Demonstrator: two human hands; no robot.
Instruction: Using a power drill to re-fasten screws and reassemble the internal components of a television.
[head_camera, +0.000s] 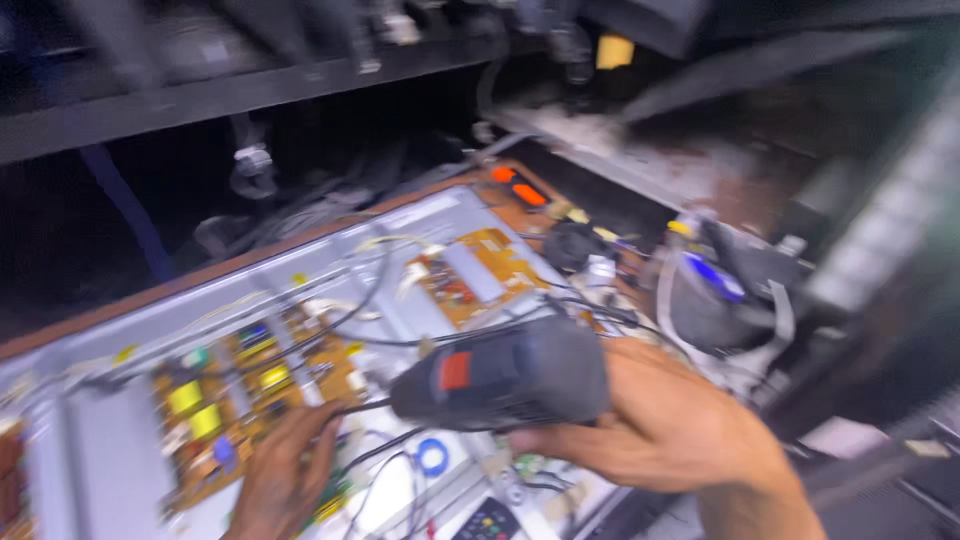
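dim workshop, dark shelf (200, 100), cluttered bench (640, 160)

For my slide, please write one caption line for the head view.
Right hand holds a grey power screwdriver over an opened panel's circuit boards; left hand rests beside its tip.

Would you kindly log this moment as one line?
right hand: grips power screwdriver | left hand: on circuit board | view: blurred

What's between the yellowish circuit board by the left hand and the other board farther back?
In the head view, bare grey metal panel crossed by black wires lies between the near circuit board and the far circuit board.
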